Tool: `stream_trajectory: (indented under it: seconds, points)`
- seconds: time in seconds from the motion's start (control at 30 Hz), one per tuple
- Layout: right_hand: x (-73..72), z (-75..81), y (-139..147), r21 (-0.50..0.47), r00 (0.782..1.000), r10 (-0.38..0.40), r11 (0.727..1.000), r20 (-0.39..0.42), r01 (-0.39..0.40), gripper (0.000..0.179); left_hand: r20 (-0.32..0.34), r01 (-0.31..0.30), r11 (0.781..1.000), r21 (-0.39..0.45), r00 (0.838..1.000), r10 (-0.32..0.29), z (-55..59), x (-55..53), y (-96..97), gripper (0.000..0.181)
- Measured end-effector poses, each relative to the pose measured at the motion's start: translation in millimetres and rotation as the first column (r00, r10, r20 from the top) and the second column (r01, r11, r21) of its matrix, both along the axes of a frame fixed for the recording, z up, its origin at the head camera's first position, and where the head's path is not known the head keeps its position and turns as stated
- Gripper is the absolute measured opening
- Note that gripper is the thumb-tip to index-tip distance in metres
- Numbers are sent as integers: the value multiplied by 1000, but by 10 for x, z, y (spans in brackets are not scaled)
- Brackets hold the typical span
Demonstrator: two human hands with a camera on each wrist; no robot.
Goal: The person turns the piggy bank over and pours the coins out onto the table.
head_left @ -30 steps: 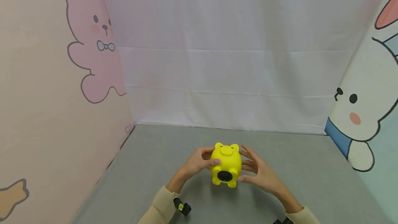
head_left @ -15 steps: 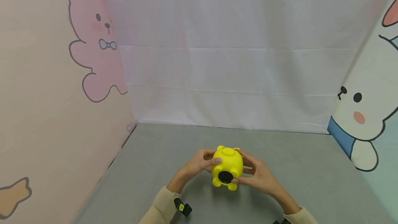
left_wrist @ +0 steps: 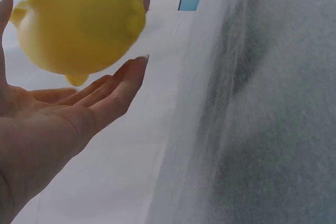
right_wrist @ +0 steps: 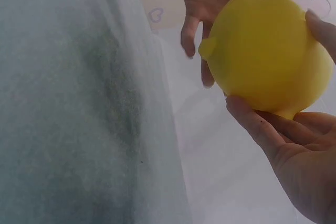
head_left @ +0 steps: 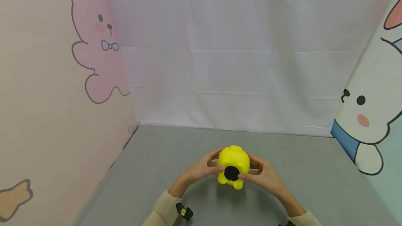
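A yellow piggy bank (head_left: pixel 233 158) with a round black plug (head_left: pixel 231 173) in its underside is up over the grey table, its belly turned toward me. My right hand (head_left: pixel 267 179) grips it from the right, thumb beside the plug and fingers behind. In the right wrist view, the right hand's thumb and fingertips meet the yellow body. On the other side my left hand (head_left: pixel 201 166) is spread around it, thumb at the edge. The left wrist view shows that hand's fingers (left_wrist: pixel 123 90) nearly straight, with a gap between them and the piggy bank.
The grey table (head_left: pixel 169 142) extends beneath both hands to a white cloth backdrop (head_left: pixel 232 62). A wall with a pink bunny drawing (head_left: pixel 97 44) stands at left, and one with a white rabbit drawing (head_left: pixel 370 114) at right. Each wrist wears a small black device.
The piggy bank has tipped back so its snout points up and the plug faces me more. The right hand has closed in and taken hold. The left hand's hold has loosened.
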State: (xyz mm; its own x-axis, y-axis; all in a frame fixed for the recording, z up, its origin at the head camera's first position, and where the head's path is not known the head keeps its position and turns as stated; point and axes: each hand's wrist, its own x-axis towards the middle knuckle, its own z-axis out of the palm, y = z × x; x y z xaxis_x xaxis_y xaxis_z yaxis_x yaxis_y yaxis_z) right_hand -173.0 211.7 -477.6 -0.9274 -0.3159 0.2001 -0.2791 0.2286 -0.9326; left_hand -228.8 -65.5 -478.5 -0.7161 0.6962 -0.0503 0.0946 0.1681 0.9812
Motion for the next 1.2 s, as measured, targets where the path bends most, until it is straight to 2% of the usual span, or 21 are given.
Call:
stream_trajectory:
  seconds: [0.1, 0.23, 0.33, 0.5, 0.63, 0.73, 0.87, 0.97, 1.03, 1.2]
  points:
    - [-17, 9, 3, -6, 1000, 1, 1000, 25, 0, 71, 0, -2, 1000, 14, 1000, 2, 0, -2, -3, 88]
    - [-22, 15, -7, 26, 999, 7, 1000, 45, -9, 67, -16, -15, 998, 61, 1000, 16, -2, -3, 9, 79]
    - [-14, 18, -10, 44, 998, -3, 999, 60, 0, 66, -28, -45, 996, 81, 998, 47, -7, 8, 35, 72]
    - [-18, 7, 0, 80, 995, -27, 997, 97, 19, 66, 0, -93, 991, 100, 996, 94, -38, 20, 77, 69]
    - [-30, 6, -11, 149, 996, -50, 988, 78, 37, 65, 3, -136, 986, 97, 991, 136, -66, 23, 77, 69]
    - [-18, 12, -36, 189, 995, -91, 978, 28, 84, 63, -3, -172, 982, 79, 985, 173, -69, 27, 69, 69]
    - [15, -1, -64, 215, 983, -136, 963, -125, 161, 64, 24, -221, 973, 59, 975, 220, -57, 34, 68, 67]
    - [39, -25, -62, 220, 954, -118, 958, -274, 182, 71, 58, -250, 967, 41, 967, 247, -47, 44, 72, 64]
    - [50, -39, -53, 220, 935, -91, 960, -342, 173, 79, 71, -259, 965, 31, 964, 257, -39, 53, 79, 64]
    - [45, -66, -47, 225, 907, -29, 965, -421, 135, 106, 103, -262, 965, 31, 961, 257, -25, 76, 98, 64]
